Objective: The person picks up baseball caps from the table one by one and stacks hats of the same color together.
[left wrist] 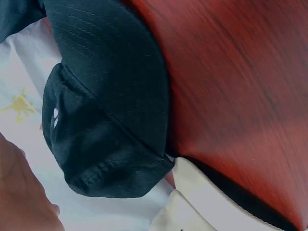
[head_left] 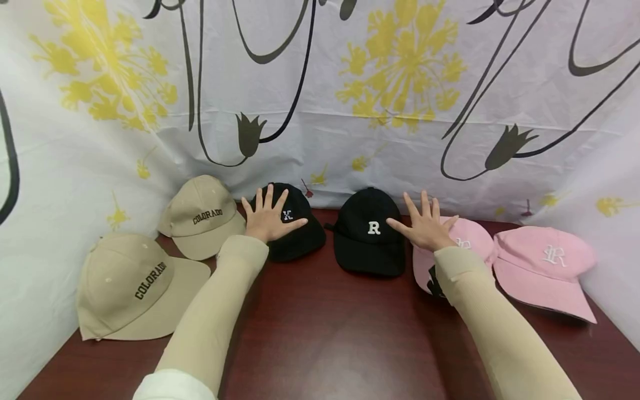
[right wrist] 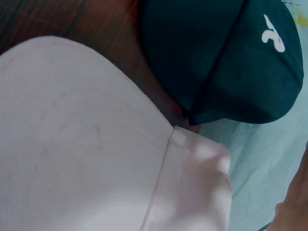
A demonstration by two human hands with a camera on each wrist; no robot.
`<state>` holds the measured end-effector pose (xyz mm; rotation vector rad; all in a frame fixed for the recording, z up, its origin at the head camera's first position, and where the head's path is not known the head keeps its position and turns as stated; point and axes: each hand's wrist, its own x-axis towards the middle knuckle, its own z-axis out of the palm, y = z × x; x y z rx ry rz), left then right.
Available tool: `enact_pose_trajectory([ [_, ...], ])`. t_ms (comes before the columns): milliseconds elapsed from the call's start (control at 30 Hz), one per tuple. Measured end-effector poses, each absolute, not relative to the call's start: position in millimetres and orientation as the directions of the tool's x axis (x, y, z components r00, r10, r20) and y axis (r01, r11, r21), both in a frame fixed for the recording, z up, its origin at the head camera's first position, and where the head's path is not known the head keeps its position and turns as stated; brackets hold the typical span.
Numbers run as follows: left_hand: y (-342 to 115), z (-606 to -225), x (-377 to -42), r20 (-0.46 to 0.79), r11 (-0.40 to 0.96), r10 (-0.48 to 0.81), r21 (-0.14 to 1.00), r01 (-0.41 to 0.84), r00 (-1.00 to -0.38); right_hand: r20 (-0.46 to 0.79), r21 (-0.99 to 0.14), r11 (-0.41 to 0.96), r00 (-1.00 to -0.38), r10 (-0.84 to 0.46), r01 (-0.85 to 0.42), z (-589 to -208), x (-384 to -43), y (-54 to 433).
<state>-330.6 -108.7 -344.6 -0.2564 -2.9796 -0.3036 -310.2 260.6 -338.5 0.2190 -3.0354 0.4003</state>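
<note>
Flowered cloth (head_left: 305, 130) is hung behind a red-brown bench (head_left: 320, 328), on which are ranged, left to right, a front beige cap (head_left: 122, 278), a rear beige cap (head_left: 202, 214), a left black cap (head_left: 300, 239), a black R cap (head_left: 367, 253), an inner pink cap (head_left: 480, 239) and an outer pink cap (head_left: 540, 261). Over the left black cap the left grip (head_left: 267, 222) is spread wide, nothing held; between the black R cap and inner pink cap the right grip (head_left: 425, 228) is likewise splayed and unladen. All caps are judged light, soft-crowned, stiffer-brimmed, neither slippery nor fragile, and best pinched by the brim, lest crowns be crushed.
</note>
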Motion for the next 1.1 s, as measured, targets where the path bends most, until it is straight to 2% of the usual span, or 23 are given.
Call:
enact_pose_trajectory([
  [167, -113.2, -348.8, -329.5, 0.155, 0.960, 0.151, 0.211, 0.182, -0.976, 0.082, -0.264, 0.953, -0.988, -0.131, -0.148, -340.3, -310.0, 258.7],
  [400, -116.3, -348.7, -331.0, 0.255, 0.933, 0.168, 0.271, 0.237, -0.952, 0.188, -0.320, 0.923, -0.969, -0.158, -0.213, -336.2, -304.6, 256.4],
  [767, -112.7, -341.8, -327.3, 0.225, 0.922, 0.197, 0.288, 0.258, -0.954, 0.184, -0.373, 0.894, -0.964, -0.192, -0.249, -330.3, -297.2, 255.0],
  [1100, -91.4, -336.0, -324.9, 0.204, 0.913, 0.245, 0.280, 0.297, -0.948, 0.182, -0.401, 0.885, -0.968, -0.175, -0.235, -321.4, -285.4, 261.5],
])
